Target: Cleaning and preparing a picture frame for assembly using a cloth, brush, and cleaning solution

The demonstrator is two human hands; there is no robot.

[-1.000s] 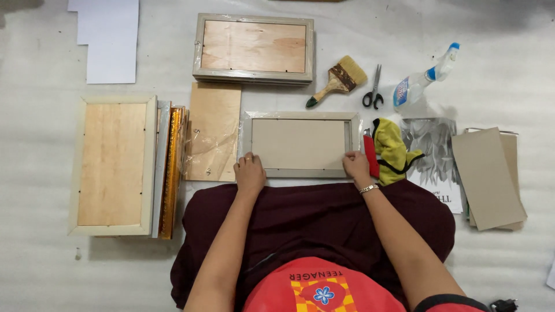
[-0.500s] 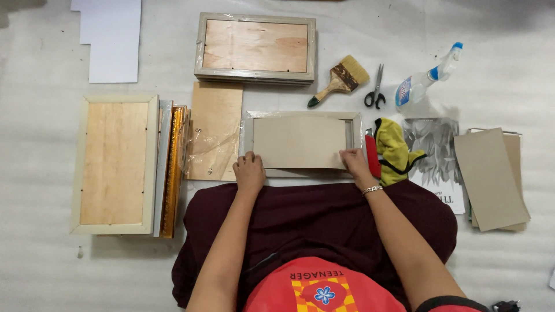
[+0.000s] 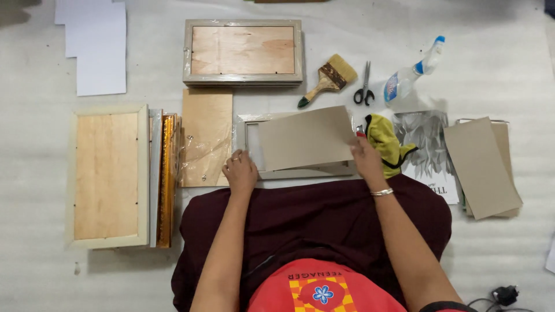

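Observation:
A pale picture frame (image 3: 245, 141) lies face down on the floor in front of my lap. My left hand (image 3: 240, 171) rests on its lower left corner, fingers curled over the edge. A grey-brown cardboard sheet (image 3: 305, 138) sits tilted above the frame, raised off it on the right side. My right hand (image 3: 365, 157) grips that sheet at its right edge. A red tool by the right hand is mostly hidden.
A plywood panel (image 3: 207, 136) in loose plastic film lies left of the frame, then stacked frames (image 3: 110, 176). Another frame (image 3: 243, 52) sits farther away, with a paintbrush (image 3: 325, 80), scissors (image 3: 365, 86), spray bottle (image 3: 413, 72). A yellow cloth (image 3: 386, 141) and cardboard sheets (image 3: 481, 164) lie at right.
The cardboard sheet lay flat in the frame; my right hand has lifted its right side, so it now stands tilted above the frame. My left hand stays on the frame's corner.

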